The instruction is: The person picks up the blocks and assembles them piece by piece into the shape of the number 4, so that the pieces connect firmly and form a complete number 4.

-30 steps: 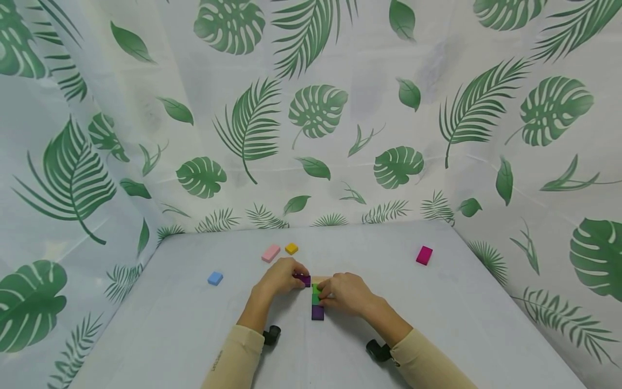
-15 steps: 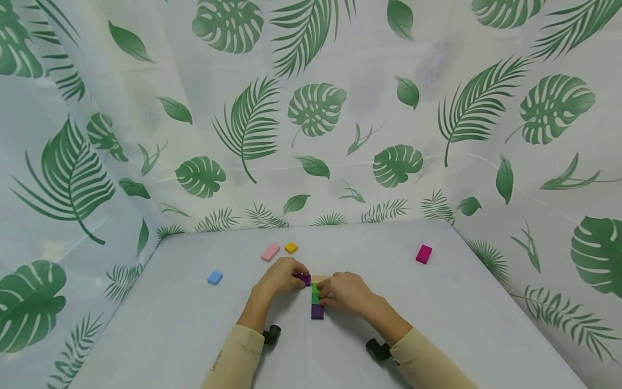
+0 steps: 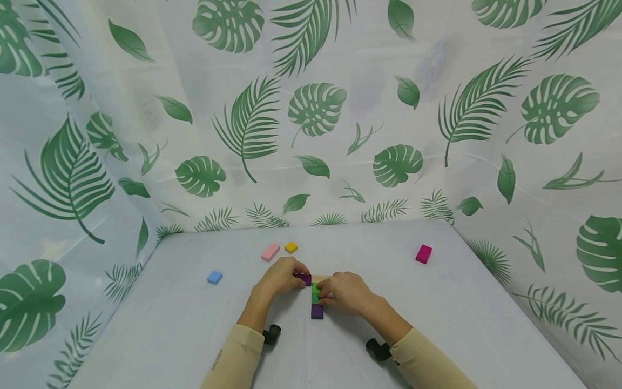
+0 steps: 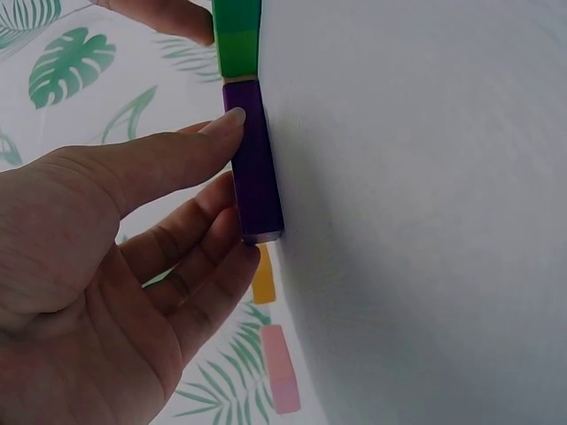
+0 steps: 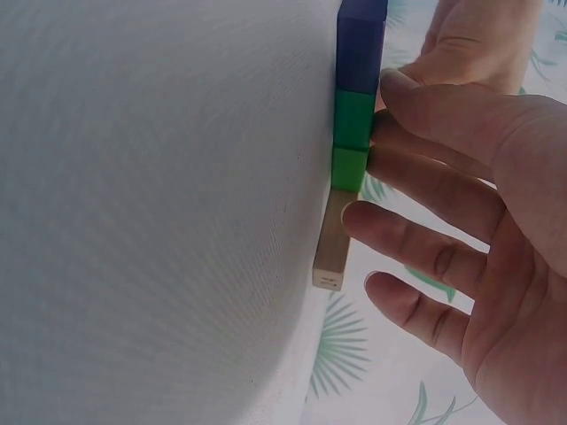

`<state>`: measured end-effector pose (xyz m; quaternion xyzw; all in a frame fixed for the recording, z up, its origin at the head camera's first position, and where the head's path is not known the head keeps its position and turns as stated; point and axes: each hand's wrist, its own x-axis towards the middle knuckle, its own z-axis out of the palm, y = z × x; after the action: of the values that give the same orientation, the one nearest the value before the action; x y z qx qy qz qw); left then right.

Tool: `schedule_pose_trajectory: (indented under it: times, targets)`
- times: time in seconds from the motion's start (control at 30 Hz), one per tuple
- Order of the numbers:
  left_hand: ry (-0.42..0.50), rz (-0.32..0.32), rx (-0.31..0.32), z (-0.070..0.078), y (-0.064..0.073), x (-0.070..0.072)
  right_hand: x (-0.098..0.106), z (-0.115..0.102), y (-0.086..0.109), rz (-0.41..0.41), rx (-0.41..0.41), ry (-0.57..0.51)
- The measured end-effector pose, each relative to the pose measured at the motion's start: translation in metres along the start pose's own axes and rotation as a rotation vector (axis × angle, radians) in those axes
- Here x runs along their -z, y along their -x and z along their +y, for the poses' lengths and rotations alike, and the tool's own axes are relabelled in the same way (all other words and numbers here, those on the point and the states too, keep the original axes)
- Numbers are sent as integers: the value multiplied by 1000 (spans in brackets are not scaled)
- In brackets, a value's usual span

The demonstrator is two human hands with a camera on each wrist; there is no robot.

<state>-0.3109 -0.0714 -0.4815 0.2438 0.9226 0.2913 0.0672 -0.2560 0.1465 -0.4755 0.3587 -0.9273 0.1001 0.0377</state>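
Note:
My left hand point(image 3: 283, 276) pinches a purple block point(image 4: 255, 181) between thumb and fingers. That block's right end lies at the top of a short row, by a light green block point(image 5: 348, 168) and a plain wooden block point(image 5: 333, 239). Below the light green one come a darker green block point(image 5: 353, 119) and a dark purple block point(image 3: 317, 312), end to end. From the right, my right hand point(image 3: 349, 292) rests its fingertips on the row. Its fingers are fairly straight and spread along the green and wooden blocks in the right wrist view.
Farther back on the white-covered table point(image 3: 160, 324) lie a pink block point(image 3: 270, 252) and a yellow block point(image 3: 291, 247). A light blue block point(image 3: 214, 277) sits to the left, a magenta block point(image 3: 424, 254) back right. Leaf-patterned cloth point(image 3: 340, 205) walls the table.
The purple block in my left hand has edged very slightly right towards the row. Both hands otherwise keep their places.

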Motion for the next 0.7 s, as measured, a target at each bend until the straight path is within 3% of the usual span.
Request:
schedule_pose_trajectory:
  times: [0.7]
  targets:
    - [-8, -4, -10, 2, 0, 1, 0, 1, -1, 8, 5, -9]
